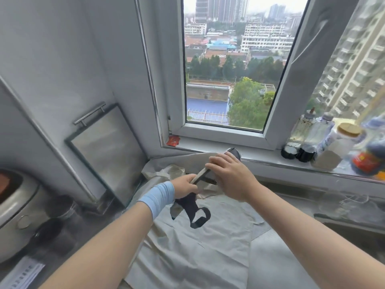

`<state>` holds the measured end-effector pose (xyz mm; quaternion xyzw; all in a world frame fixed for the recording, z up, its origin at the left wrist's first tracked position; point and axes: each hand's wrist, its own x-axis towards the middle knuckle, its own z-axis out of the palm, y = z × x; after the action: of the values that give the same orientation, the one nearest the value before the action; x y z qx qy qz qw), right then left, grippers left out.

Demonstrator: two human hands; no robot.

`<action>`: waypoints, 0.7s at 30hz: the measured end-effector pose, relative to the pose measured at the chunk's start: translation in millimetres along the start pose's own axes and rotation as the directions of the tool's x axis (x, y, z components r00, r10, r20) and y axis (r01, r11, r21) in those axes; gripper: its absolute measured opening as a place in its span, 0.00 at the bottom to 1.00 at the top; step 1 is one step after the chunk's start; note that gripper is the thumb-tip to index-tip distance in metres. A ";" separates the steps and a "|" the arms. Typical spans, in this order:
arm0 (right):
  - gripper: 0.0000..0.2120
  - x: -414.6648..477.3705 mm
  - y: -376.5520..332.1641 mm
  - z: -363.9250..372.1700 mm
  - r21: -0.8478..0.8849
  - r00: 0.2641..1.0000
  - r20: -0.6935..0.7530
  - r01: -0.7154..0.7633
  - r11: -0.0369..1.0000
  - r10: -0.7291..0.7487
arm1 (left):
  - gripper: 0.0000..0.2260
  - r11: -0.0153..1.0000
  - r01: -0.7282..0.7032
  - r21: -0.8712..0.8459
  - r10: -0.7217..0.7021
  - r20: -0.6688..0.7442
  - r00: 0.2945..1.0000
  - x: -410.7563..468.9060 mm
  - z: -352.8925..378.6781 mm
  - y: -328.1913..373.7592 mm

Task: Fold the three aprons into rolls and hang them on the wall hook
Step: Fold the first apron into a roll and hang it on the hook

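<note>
Grey roll (200,176) is held up over the desk (275,268). Left hand (184,185) has its grip curled round the near end, black strap (193,211) dangling below. Right hand (229,176) wraps the far end. Pale aprons (187,247) lie spread underneath.

Pale grey apron (200,247), black straps (193,207), light-blue wristband (157,197).

Grey walls (62,49); open window (229,69), daylight; sill (270,157) bottles (302,138), blurred.
</note>
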<state>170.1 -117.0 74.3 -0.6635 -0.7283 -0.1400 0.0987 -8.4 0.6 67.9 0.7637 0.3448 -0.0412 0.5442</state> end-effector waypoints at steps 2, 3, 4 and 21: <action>0.33 2.8 -23.0 -4.8 -0.115 0.995 0.090 -0.024 0.993 0.034 | 0.11 0.988 -0.018 -0.151 0.023 0.031 0.999 -15.4 -10.3 -1.3; 0.36 4.9 -31.3 -5.5 -0.166 0.991 0.119 -0.038 0.985 0.058 | 0.11 0.979 -0.021 -0.202 0.033 0.057 0.998 -20.8 -13.9 -2.1; 0.36 8.1 -38.5 -5.4 -0.217 0.989 0.129 -0.047 0.975 0.076 | 0.10 0.969 -0.020 -0.246 0.042 0.083 0.996 -25.2 -16.6 -3.6; 0.13 17.6 -82.0 -25.5 0.167 0.987 -0.158 0.036 0.985 -0.009 | 0.14 0.857 0.013 -0.516 0.074 0.147 0.986 -71.8 -23.1 -7.8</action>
<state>85.7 -115.6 98.1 -0.6314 -0.7350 -0.1307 0.2101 -74.6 -12.9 102.4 0.5898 0.2859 -0.0005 0.7553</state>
